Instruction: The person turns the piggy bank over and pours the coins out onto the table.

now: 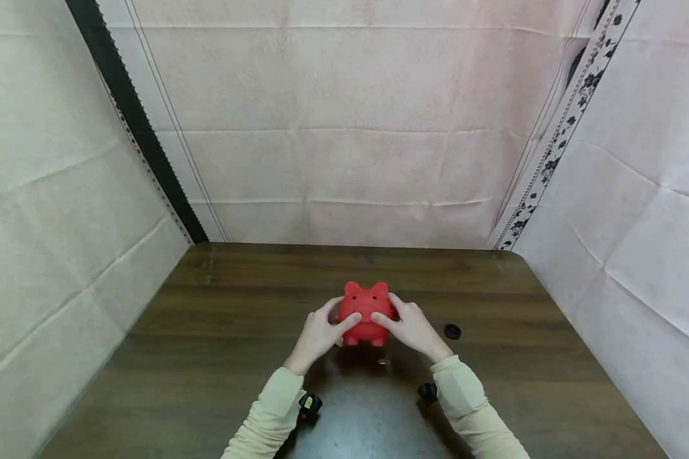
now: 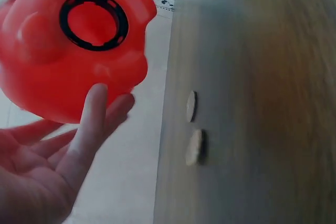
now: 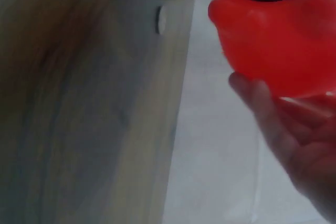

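While both hands' grip holds, piggy bank [image 1: 365,312] sits between.

You see a piggy bank [image 1: 365,312] of smooth, glossy red plastic, with a matt black ring under it. The table [image 1: 235,299] is dark wood with slight shine. The coins [image 2: 193,129] look like dull metal.

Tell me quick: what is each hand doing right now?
Left hand: holds the left side of the red piggy bank, thumb pressed on it.
Right hand: holds the right side of the same bank.
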`<state>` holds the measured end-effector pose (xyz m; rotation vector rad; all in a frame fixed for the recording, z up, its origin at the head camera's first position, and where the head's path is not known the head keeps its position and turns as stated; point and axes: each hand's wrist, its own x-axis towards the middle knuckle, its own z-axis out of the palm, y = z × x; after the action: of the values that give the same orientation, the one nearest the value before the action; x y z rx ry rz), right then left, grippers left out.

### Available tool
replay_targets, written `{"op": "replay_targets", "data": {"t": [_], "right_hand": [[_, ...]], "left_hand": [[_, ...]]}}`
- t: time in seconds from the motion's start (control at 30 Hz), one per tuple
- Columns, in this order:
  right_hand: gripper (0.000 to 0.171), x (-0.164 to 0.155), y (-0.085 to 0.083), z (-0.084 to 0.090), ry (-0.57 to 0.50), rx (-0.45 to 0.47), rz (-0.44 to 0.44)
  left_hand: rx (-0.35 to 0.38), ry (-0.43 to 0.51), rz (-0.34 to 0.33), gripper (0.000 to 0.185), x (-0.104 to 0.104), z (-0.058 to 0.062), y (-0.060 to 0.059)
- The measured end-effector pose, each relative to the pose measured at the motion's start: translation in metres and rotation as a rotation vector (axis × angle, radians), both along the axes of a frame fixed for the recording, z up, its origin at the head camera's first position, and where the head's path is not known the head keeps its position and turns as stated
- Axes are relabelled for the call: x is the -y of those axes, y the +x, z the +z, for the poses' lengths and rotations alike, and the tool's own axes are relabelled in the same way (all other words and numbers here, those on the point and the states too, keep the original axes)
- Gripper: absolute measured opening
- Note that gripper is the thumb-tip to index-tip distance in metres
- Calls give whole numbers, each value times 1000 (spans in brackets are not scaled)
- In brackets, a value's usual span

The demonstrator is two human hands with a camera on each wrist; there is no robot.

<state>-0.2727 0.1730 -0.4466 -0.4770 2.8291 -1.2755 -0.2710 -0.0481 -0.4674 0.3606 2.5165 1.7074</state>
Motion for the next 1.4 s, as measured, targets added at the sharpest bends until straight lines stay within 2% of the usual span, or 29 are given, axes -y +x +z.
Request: {"op": "replay_targets", "data": {"t": [0.17, 0.33, 0.47, 0.63, 0.73, 0.87, 1.0, 1.17, 1.27, 1.4], "right_hand": [[54, 5, -1, 0, 58, 41, -43], [59, 6, -2, -2, 53, 91, -61], [60, 6, -4, -2, 54, 99, -56], [57, 3, -7, 0, 46, 55, -15], [65, -1, -8, 0, 6, 29, 22], [80, -4, -8, 0, -100, -20, 96], [94, -5, -9, -2, -173, -116, 173], [108, -5, -12, -6, -121, -345, 258], [111, -4, -12, -7, -86, -475, 280], [110, -1, -12, -7, -81, -566, 284]], "left_hand": [[73, -21, 11, 73, -3, 1, -1], [110, -19, 7, 74, -3, 1, -1], [97, 0, 2, 71, -4, 1, -1], [55, 35, -5, 71, -3, 3, -3], [28, 64, -25, 74, -1, 7, -5], [-50, 101, -76, 80, 4, 11, -8], [-154, 115, -132, 87, 7, 15, -10], [-321, 89, -190, 93, 7, 18, -12], [-421, 53, -199, 97, 6, 17, -13], [-495, 56, -193, 99, 6, 16, -12]]}}
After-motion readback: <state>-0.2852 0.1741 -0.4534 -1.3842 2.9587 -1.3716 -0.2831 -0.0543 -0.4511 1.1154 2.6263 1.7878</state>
